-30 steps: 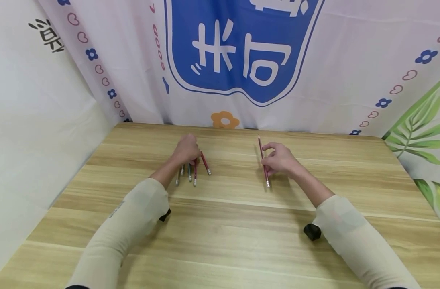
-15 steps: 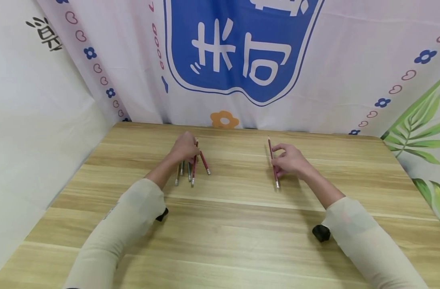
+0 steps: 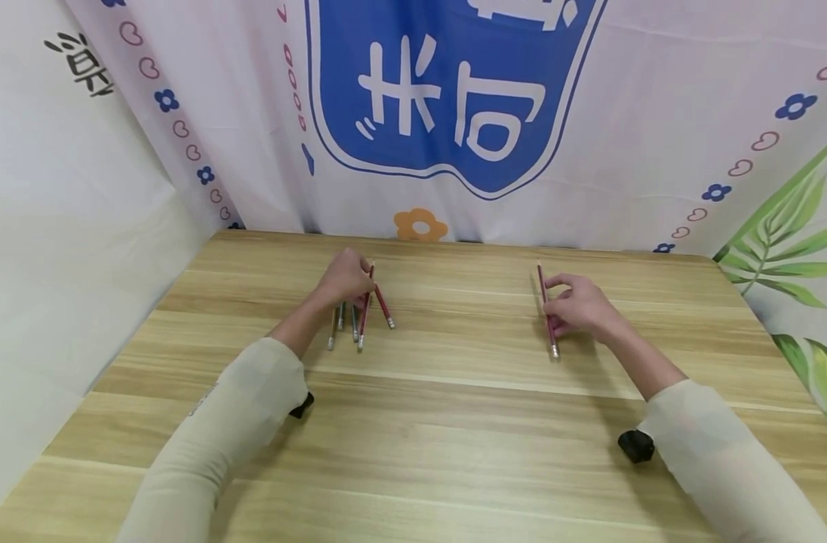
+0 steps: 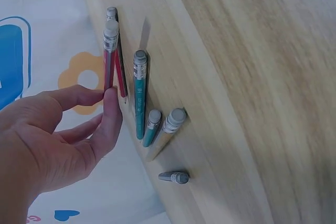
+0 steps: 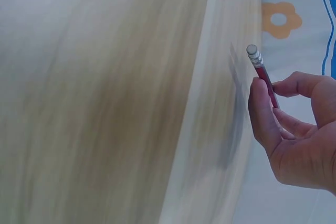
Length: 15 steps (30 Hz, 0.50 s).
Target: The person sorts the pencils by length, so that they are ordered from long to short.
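My left hand [image 3: 344, 277] pinches a red pencil [image 4: 108, 61] between thumb and finger, its silver ferrule and pale eraser toward me in the head view. Just right of it, a second red pencil [image 3: 385, 307] lies slanted on the table. Under and beside the left hand are a teal pencil [image 4: 139, 98], a shorter-looking teal one, a tan pencil [image 4: 169, 131] and a dark pencil [image 4: 174, 177], their far parts hidden by the hand in the head view. Over at the right, my right hand [image 3: 579, 305] pinches another red pencil [image 3: 548, 313], tilted over the table, its shadow showing below.
The wood-grain table [image 3: 413, 430] reaches back to a printed curtain [image 3: 631, 151] with a blue shield and an orange flower. White cloth [image 3: 60, 226] hangs at the left, and leaf-printed cloth [image 3: 794, 264] at the right. Black wrist-worn pieces [image 3: 636, 446] sit under both sleeves.
My right hand has moved to the right with its red pencil. My left hand has shifted slightly left, and the red pencil it pinches has tilted and come more into sight.
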Each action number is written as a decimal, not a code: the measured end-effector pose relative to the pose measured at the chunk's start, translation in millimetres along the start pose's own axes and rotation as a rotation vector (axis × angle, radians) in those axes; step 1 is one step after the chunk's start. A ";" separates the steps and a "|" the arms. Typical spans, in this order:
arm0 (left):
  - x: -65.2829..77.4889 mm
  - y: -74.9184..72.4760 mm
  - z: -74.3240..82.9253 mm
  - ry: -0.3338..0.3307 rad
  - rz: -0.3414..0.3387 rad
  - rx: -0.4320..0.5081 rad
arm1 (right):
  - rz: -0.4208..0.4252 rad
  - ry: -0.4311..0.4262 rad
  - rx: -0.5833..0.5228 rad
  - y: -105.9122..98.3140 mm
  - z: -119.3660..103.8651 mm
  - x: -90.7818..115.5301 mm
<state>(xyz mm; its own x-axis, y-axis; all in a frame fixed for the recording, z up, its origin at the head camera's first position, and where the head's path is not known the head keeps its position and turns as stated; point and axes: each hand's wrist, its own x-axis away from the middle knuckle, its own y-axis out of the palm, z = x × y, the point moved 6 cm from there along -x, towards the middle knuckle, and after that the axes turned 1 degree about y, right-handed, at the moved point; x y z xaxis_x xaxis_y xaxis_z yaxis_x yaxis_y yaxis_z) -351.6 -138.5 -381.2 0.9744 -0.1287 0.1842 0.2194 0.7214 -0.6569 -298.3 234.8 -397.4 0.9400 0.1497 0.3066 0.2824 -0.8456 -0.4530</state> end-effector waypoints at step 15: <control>-2.3 5.5 7.0 -0.021 0.002 0.030 | 0.017 0.015 0.048 -19.5 18.5 8.8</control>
<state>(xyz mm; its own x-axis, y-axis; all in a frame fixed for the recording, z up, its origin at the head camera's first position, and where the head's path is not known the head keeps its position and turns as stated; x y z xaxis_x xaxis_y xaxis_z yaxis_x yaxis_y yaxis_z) -353.0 -129.5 -380.2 0.9737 -0.1130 0.1980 0.2152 0.7421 -0.6349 -292.1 262.1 -401.3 0.9419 0.1274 0.3108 0.2755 -0.8225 -0.4976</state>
